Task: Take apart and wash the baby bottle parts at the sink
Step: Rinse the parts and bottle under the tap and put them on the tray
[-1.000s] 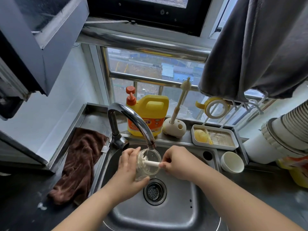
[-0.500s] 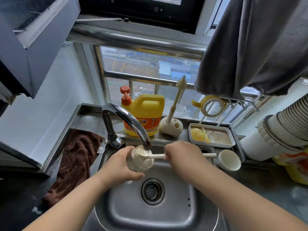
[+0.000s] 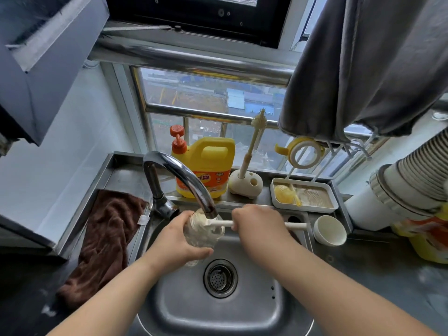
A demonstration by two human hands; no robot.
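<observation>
- A brown towel (image 3: 106,241) was draped over the counter edge left of the basin.
- A yellow detergent jug (image 3: 206,168) with an orange pump was stood on the ledge.
- A grey cloth (image 3: 363,69) was hung at the window.
- A white corrugated duct (image 3: 412,183) was seen at right.

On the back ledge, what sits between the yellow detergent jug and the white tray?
In the head view, a cream brush holder with a slim brush standing in it sits between the detergent jug and the white tray.
</observation>
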